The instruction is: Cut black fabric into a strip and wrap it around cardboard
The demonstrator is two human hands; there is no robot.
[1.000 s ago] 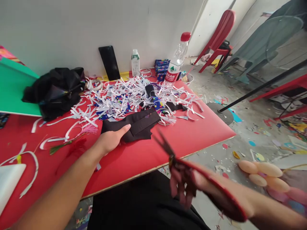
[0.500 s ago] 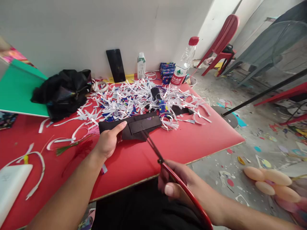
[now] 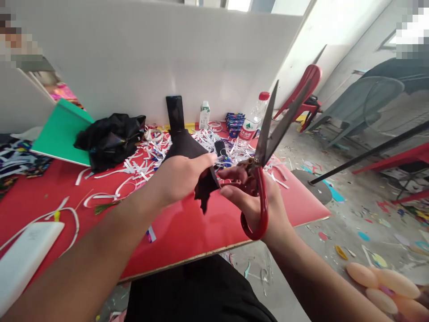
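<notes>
Scissors (image 3: 260, 163), blades parted and pointing upward, are grasped by the right hand (image 3: 251, 203), its fingers at the black fabric's (image 3: 187, 144) edge; left hand (image 3: 181, 179) fingers clench that fabric above the red desk (image 3: 211, 232).

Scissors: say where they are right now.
In the head view, the red-handled scissors are right of centre in the right hand, pointing up, just right of the red-capped bottle.
</notes>
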